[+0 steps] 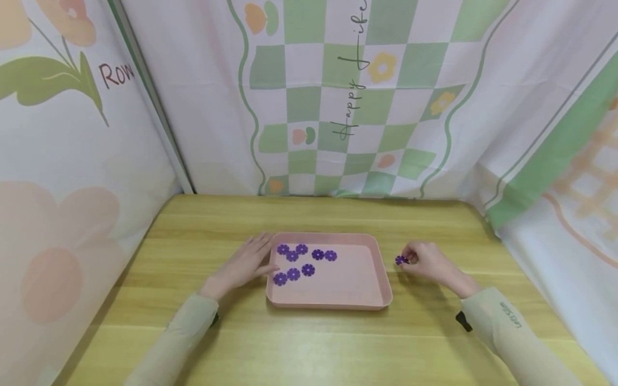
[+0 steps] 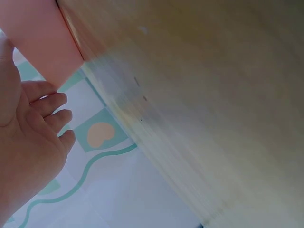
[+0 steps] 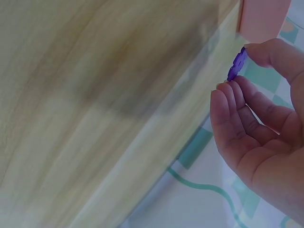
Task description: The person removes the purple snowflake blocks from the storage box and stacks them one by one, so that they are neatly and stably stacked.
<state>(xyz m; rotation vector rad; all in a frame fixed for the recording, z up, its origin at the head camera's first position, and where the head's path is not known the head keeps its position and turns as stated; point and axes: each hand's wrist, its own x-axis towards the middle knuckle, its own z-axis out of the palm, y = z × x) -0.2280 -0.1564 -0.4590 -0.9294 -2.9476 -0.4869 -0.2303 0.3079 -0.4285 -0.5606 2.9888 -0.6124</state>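
Observation:
A shallow pink tray [image 1: 347, 276] lies on the table with several purple flower-shaped discs [image 1: 308, 269] in its left half. My left hand [image 1: 243, 264] rests at the tray's left side, its thumb over the rim; in the left wrist view that hand [image 2: 35, 114] has relaxed fingers against the tray wall [image 2: 45, 38]. Just right of the tray, my right hand [image 1: 429, 261] pinches one purple flower-shaped disc [image 1: 401, 260] above the table. The right wrist view shows this disc [image 3: 237, 64] edge-on between the thumb and fingertips of the right hand [image 3: 266, 123].
The wooden table [image 1: 309, 343] reaches back to a printed curtain [image 1: 347, 107] with green checks. More curtain cloth hangs at the left [image 1: 72, 214] and right sides. A dark strap [image 1: 464, 321] shows under the right sleeve.

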